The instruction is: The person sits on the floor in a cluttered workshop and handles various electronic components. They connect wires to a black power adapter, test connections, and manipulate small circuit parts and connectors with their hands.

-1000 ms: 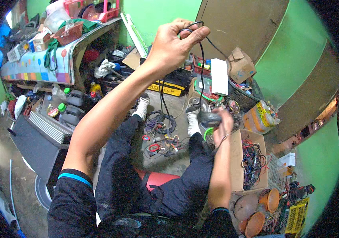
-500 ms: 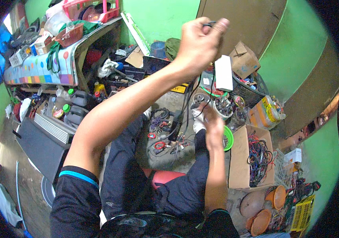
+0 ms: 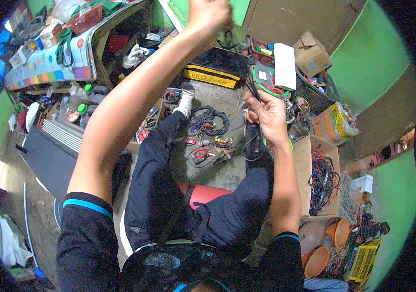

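My left hand [image 3: 209, 15] is raised at the top edge, fingers curled around black cable and partly out of view. Lower and to the right, my right hand [image 3: 265, 116] grips a bundle of black cable [image 3: 253, 85], whose loop hangs toward my right leg. On the floor between my feet lie a coiled dark cable [image 3: 221, 121] and small parts with red wire loops [image 3: 199, 153].
An open cardboard box of tangled wires [image 3: 322, 185] stands right of me. A black-and-yellow case [image 3: 211, 74], white box [image 3: 284, 65] and brown carton [image 3: 312, 56] are ahead. Grey jugs [image 3: 85, 116] and a covered table [image 3: 52, 63] crowd the left. Orange pots [image 3: 337, 233] sit lower right.
My left hand has risen toward the top edge. My right hand, blurred half a second ago, has moved up and now grips the cable bundle. The view has shifted slightly.
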Demonstrator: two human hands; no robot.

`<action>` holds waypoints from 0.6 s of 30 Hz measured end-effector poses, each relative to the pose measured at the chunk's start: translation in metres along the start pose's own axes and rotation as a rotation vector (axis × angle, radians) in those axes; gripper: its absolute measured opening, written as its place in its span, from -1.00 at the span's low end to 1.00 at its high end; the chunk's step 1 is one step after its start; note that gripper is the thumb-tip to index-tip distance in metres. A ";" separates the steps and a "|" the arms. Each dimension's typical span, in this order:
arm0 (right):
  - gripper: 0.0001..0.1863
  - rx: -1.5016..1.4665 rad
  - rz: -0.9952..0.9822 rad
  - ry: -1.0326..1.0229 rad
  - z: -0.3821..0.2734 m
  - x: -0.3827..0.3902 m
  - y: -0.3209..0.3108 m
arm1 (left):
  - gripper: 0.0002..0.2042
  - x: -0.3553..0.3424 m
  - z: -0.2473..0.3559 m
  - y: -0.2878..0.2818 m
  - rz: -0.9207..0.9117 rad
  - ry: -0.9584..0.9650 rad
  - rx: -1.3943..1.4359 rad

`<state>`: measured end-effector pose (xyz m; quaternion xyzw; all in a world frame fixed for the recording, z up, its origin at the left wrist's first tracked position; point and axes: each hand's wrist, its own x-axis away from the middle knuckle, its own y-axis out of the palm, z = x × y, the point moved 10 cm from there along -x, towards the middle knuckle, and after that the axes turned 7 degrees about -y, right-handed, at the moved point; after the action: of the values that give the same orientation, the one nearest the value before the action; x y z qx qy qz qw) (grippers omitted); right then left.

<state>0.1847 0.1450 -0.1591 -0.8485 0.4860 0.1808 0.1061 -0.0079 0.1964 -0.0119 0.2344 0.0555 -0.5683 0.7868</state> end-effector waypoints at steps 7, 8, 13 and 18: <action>-0.72 0.494 0.042 0.009 0.002 0.006 -0.023 | -0.48 0.021 -0.027 -0.056 0.036 0.457 -1.045; -0.73 0.574 0.060 -0.029 -0.003 0.007 -0.024 | -0.48 0.042 -0.023 -0.041 0.003 0.580 -1.168; -0.74 0.522 -0.013 0.028 0.000 0.000 -0.010 | -0.52 0.134 -0.031 0.025 -0.535 0.638 -1.096; -0.70 0.103 -0.111 0.183 0.004 0.013 -0.009 | -0.72 0.147 -0.078 0.012 -0.661 0.389 -0.946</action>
<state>0.1976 0.1407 -0.1680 -0.8805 0.4545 0.0711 0.1145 0.0683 0.1052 -0.1289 -0.0707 0.5147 -0.6429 0.5628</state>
